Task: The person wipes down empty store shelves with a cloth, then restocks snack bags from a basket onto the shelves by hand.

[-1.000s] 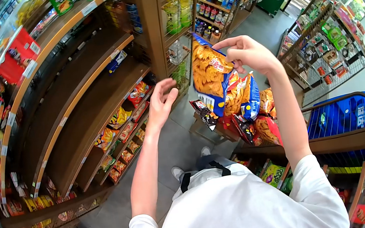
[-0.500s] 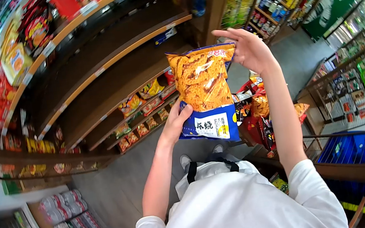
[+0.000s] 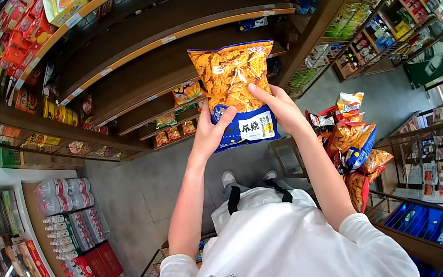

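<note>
Between my two hands is a large orange-and-blue snack bag (image 3: 231, 71), held upright in front of the shelves. My left hand (image 3: 213, 128) grips its lower left side, thumb across the front. My right hand (image 3: 280, 108) grips the lower right side, its thumb pressed on the orange part. The fingers of both hands are hidden behind the bag. Beyond it stands the brown shelf unit (image 3: 172, 38), with small snack packets (image 3: 186, 93) on its lower tiers.
A pile of snack bags (image 3: 350, 139) lies to my right. Bottle packs (image 3: 64, 195) stand on the left. Right of me are a wire rack (image 3: 439, 154) and a blue crate (image 3: 428, 219). Red packets (image 3: 26, 38) sit on the upper left shelf.
My right hand has come down from beside the bag's top corner and closed on its lower right side. The view has shifted, showing more of the bag pile on the right.
</note>
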### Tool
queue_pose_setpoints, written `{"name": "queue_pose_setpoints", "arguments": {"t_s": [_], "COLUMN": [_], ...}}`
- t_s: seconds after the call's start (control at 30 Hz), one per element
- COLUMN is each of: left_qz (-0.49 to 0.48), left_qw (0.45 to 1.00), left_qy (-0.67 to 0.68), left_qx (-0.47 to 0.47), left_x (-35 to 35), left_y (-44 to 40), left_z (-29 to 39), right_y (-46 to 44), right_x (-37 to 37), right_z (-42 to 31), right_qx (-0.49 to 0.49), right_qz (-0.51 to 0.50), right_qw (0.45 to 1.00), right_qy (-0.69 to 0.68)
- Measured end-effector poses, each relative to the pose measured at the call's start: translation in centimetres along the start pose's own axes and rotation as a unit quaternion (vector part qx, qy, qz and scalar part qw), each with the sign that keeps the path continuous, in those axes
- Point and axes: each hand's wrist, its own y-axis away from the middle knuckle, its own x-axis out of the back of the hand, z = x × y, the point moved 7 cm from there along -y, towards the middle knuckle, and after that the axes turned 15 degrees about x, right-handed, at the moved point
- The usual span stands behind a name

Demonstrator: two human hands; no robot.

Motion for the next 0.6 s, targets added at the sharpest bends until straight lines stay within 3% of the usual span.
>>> {"name": "queue_pose_setpoints", "arguments": {"t_s": [0.6], "left_qz": [0.001], "left_qw": [0.999], "left_qy": [-0.014], "left_qx": [0.029], "left_x": [0.8], "left_y": [0.2], "left_z": [-1.4], "right_y": [0.5], "right_x": [-0.3], "right_z": [1.1], "right_qx": [-0.006], "right_qz": [0.038], "right_qw": [0.999], "right_qy": [-0.014]}}
